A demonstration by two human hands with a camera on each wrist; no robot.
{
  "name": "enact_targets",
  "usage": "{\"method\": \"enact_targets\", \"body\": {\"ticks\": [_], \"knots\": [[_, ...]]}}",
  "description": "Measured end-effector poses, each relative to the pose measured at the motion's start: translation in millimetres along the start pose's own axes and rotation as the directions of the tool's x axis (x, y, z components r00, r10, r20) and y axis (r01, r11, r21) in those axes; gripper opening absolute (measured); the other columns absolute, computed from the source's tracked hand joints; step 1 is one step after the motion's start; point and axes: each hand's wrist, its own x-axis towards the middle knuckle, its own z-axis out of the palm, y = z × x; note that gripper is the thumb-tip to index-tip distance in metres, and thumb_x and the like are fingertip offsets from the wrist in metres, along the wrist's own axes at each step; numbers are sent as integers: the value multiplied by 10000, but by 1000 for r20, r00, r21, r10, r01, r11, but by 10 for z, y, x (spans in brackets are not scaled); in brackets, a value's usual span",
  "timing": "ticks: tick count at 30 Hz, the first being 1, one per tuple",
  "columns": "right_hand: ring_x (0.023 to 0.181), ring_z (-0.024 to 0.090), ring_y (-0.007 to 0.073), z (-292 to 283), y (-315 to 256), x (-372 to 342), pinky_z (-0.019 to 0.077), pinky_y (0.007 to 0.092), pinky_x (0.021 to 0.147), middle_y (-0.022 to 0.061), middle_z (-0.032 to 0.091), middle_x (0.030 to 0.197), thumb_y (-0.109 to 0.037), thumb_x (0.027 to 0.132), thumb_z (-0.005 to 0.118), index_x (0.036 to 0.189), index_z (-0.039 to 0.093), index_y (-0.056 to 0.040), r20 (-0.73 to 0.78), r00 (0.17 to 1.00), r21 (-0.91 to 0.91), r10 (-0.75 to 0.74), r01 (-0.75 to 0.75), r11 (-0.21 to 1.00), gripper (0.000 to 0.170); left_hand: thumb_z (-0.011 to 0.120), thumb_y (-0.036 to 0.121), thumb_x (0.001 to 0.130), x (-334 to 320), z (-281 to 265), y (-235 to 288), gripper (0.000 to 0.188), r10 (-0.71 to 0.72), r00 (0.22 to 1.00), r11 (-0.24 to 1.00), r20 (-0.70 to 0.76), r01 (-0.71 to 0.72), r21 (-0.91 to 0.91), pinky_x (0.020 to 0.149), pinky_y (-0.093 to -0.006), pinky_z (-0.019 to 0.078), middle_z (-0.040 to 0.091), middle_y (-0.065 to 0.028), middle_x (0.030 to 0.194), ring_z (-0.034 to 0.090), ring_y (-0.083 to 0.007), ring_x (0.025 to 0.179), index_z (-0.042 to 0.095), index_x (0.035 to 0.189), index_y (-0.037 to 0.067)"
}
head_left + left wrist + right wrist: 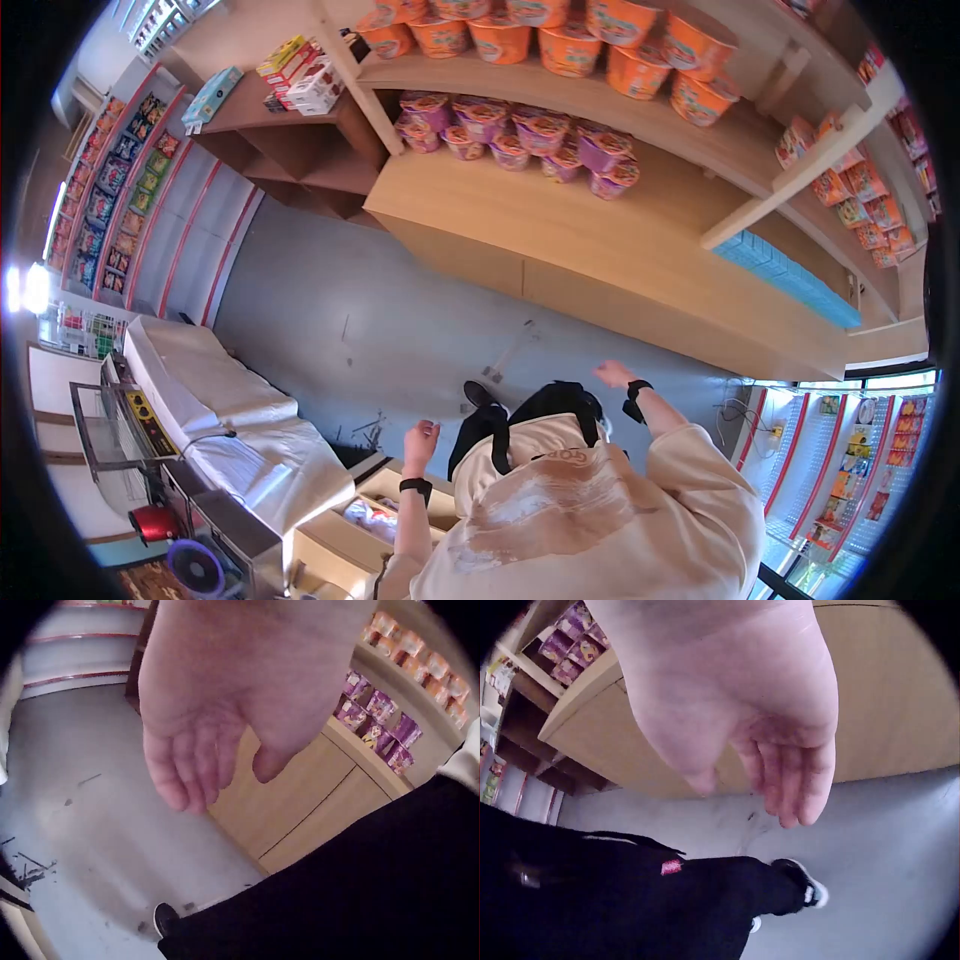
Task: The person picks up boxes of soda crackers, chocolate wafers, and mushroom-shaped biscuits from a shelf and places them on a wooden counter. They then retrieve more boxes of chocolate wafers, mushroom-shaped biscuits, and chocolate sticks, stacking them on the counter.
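Both hands hang free over the grey floor, holding nothing. The left hand is at the person's side in the head view; in the left wrist view the same left hand shows its palm, fingers loosely bent and thumb apart. The right hand reaches out nearer the long wooden counter. Seen from the right wrist, the right hand has relaxed, slightly bent fingers and touches nothing. Purple cup noodles stand in stacked rows on the counter, with orange tubs on the shelf above.
Brown shelving with small boxes stands beyond the counter's far end. Snack racks line the left, and another rack is at the right. A covered unit and an open carton lie left of the person.
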Motion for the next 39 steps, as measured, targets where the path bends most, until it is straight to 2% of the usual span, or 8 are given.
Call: {"method": "enact_targets", "body": {"ticks": [6,14,18,25,26,30,32,39], "knots": [[977,602,337,-489,458,-58,478,395,824,184,635,1039,-447,842,569,1074,588,-17,-122,943,-41,-310,307,951,490,631,294,811,-336,810,649,285,3,997,999,-71,0,39,683,-395,519,668,-162,778,652,-331,753,643,921,32],[948,612,335,-784,2055,-1027,481,400,813,184,649,982,-422,850,567,1023,612,-19,-110,980,185,-163,182,966,440,631,252,827,-1231,1912,2475,258,116,985,992,130,-108,-67,711,-368,521,669,-164,827,658,-303,787,632,941,21],[932,614,344,-785,3108,-1404,483,405,802,194,649,966,-418,841,564,976,641,-19,-111,992,19,-57,60,998,428,639,216,833,-1567,2268,2997,235,273,946,949,174,-236,-209,710,-332,523,672,-155,841,668,-256,771,627,951,12],[567,624,215,-556,4291,-2045,501,331,540,157,644,752,-358,831,574,978,618,20,-283,946,292,157,-71,954,408,637,226,836,-1972,2763,3160,221,349,908,936,233,-323,-144,671,-317,514,672,-146,805,667,-241,748,634,941,31],[602,628,237,-484,4337,-2208,507,354,586,167,639,745,-359,825,583,976,618,6,-332,927,437,176,-15,899,396,635,224,836,-2014,2870,3112,215,343,909,939,239,-323,-119,663,-320,513,671,-146,802,665,-240,742,635,936,33],[902,594,409,-465,4663,-2698,478,428,764,249,628,906,-376,854,545,973,622,-3,-291,956,157,23,24,987,399,635,216,833,-2265,3345,2866,198,347,901,938,260,-335,-91,639,-329,506,662,-136,771,651,-237,705,630,919,38],[663,621,202,-274,5003,-2850,493,336,618,122,651,827,-344,866,587,1024,591,4,-398,916,257,54,55,965,382,636,216,831,-2484,3568,2730,203,328,909,945,258,-317,-84,634,-332,505,659,-135,760,645,-242,691,626,921,34],[675,591,118,-116,6100,-3358,483,265,605,72,633,820,-337,875,595,1059,566,18,-534,797,461,283,-6,887,401,626,223,842,-3247,4304,2547,216,284,871,958,400,-276,-79,663,-336,509,665,-143,798,652,-253,730,628,937,29]]}}
